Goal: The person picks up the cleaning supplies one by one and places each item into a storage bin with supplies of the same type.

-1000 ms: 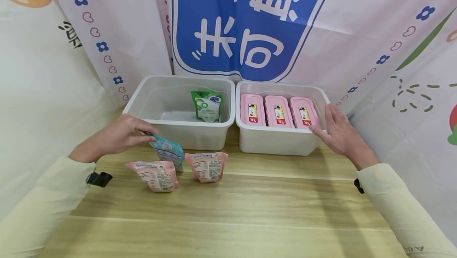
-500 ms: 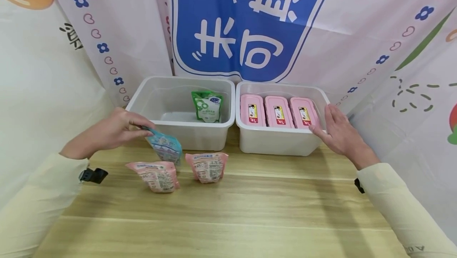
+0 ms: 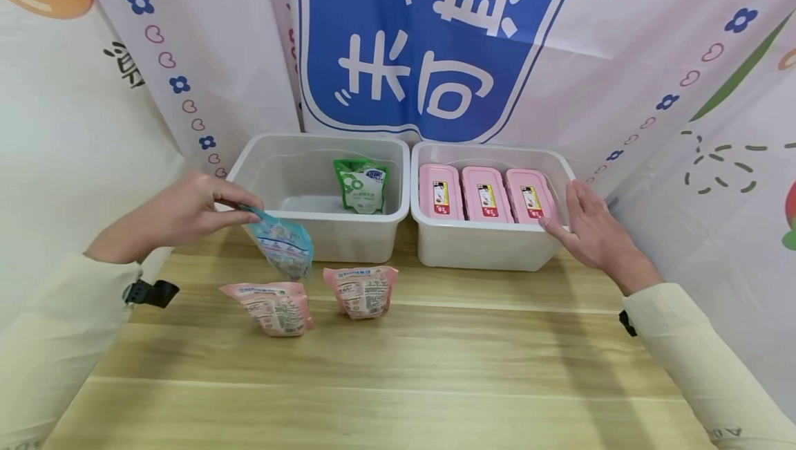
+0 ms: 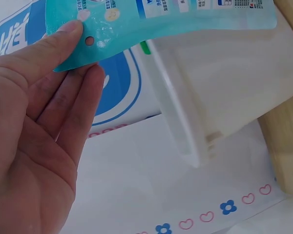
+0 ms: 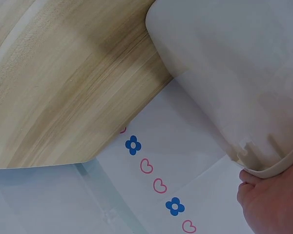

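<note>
My left hand [image 3: 193,208] pinches a blue refill pouch [image 3: 282,244] by its top corner, thumb on one side and fingers behind. The pouch hangs tilted in front of the left bin [image 3: 348,237]; its printed back and small punched hole show in the left wrist view. Two pink pouches stand on the table nearby, one pink pouch [image 3: 273,308] to the left and another pink pouch [image 3: 362,291] to its right. Inside the left bin a green and white pouch [image 3: 363,187] stands at the right end. My right hand [image 3: 591,229] rests on the rim of the right bin [image 3: 485,246], fingers straight.
Three pink lidded boxes [image 3: 487,194] stand side by side in the right bin. Both bins sit close together at the back of the wooden table [image 3: 398,374]. A printed cloth [image 3: 528,90] hangs behind and around the sides.
My left hand has moved left and slightly up, carrying the blue pouch away from the pink ones and tilting it more. The right hand has stayed on the bin.
</note>
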`<state>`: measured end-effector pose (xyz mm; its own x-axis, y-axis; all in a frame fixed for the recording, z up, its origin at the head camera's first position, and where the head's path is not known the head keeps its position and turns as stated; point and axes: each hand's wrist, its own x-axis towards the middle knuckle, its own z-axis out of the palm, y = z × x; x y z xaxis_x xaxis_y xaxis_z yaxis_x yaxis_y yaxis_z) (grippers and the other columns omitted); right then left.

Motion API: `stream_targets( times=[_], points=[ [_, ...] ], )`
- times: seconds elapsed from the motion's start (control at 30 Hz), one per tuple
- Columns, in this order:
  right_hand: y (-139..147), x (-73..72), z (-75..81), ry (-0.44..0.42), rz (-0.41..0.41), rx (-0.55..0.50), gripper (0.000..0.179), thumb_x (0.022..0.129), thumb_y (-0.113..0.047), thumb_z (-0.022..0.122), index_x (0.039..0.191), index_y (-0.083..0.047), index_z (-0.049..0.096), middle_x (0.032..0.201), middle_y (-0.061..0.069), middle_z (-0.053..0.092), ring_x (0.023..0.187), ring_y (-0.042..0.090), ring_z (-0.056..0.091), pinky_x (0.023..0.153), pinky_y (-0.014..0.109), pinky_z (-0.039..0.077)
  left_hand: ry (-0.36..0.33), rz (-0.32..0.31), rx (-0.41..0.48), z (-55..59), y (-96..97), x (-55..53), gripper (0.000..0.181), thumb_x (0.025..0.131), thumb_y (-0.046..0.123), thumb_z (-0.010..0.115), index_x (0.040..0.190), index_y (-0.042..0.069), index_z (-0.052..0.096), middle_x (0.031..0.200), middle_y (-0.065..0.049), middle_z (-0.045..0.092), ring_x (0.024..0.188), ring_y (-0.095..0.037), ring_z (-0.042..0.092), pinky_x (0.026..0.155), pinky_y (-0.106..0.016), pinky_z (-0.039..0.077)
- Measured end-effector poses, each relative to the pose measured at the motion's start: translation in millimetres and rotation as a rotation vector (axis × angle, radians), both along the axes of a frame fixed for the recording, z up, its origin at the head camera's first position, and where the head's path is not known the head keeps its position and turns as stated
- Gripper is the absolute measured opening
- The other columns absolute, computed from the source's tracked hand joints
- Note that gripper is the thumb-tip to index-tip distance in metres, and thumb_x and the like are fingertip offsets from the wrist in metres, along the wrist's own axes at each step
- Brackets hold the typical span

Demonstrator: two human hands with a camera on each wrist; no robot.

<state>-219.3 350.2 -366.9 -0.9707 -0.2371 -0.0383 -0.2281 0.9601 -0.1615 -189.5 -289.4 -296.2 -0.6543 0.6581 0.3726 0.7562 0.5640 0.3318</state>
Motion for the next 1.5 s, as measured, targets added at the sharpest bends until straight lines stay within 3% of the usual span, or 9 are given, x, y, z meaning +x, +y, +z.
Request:
stream_targets(
  times=[0.3,0.77,0.97,1.13,1.5],
  points=[
    [0.7,1.2,-2.5,0.023,0.004,-0.023,0.1,0.108,-0.066,0.031,0.165,0.007,-0.008,0.174,0.031,-0.007,0.163,0.05,0.0,0.129,0.071,0.011,0.019,0.041,-0.028,26.3,1.5,-1.2,0.024,0.081,-0.004,0.085,0.1,0.011,0.084,0.085,0.001,0.082,0.059,0.004,0.054,0.049,-0.014,0.04],
    [0.6,-0.9,-0.4,0.004,0.002,0.007,0.1,0.108,-0.064,0.032,0.165,0.007,-0.01,0.174,0.031,-0.009,0.163,0.051,-0.001,0.13,0.07,0.009,-0.033,0.166,-0.052,63.9,1.6,-4.2,0.021,0.087,0.0,0.083,0.103,0.014,0.084,0.089,-0.002,0.083,0.062,0.002,0.06,0.056,-0.012,0.047],
    [-0.5,0.1,-0.8,0.007,0.003,-0.001,0.1,0.108,-0.065,0.031,0.165,0.007,-0.009,0.174,0.031,-0.009,0.163,0.051,-0.001,0.129,0.071,0.01,-0.033,0.204,-0.074,81.3,4.6,-8.1,0.018,0.09,0.002,0.081,0.104,0.012,0.084,0.083,-0.001,0.081,0.053,-0.002,0.051,0.049,-0.017,0.039],
    [-1.0,1.0,-1.2,0.017,0.01,-0.012,0.1,0.108,-0.065,0.03,0.165,0.008,-0.007,0.174,0.032,-0.007,0.163,0.051,-0.001,0.129,0.071,0.01,-0.042,0.248,-0.103,93.4,8.8,-13.2,0.014,0.093,0.005,0.08,0.106,0.008,0.083,0.092,-0.007,0.083,0.063,0.001,0.063,0.057,-0.011,0.05],
    [-0.7,-0.6,0.6,-0.002,0.009,0.011,0.099,0.109,-0.063,0.031,0.164,0.008,-0.009,0.174,0.032,-0.009,0.163,0.051,-0.001,0.13,0.069,0.009,-0.065,0.314,-0.113,116.9,18.1,-27.6,0.018,0.099,0.012,0.075,0.114,0.004,0.081,0.1,-0.014,0.082,0.068,0.004,0.065,0.062,-0.008,0.052]
  ],
)
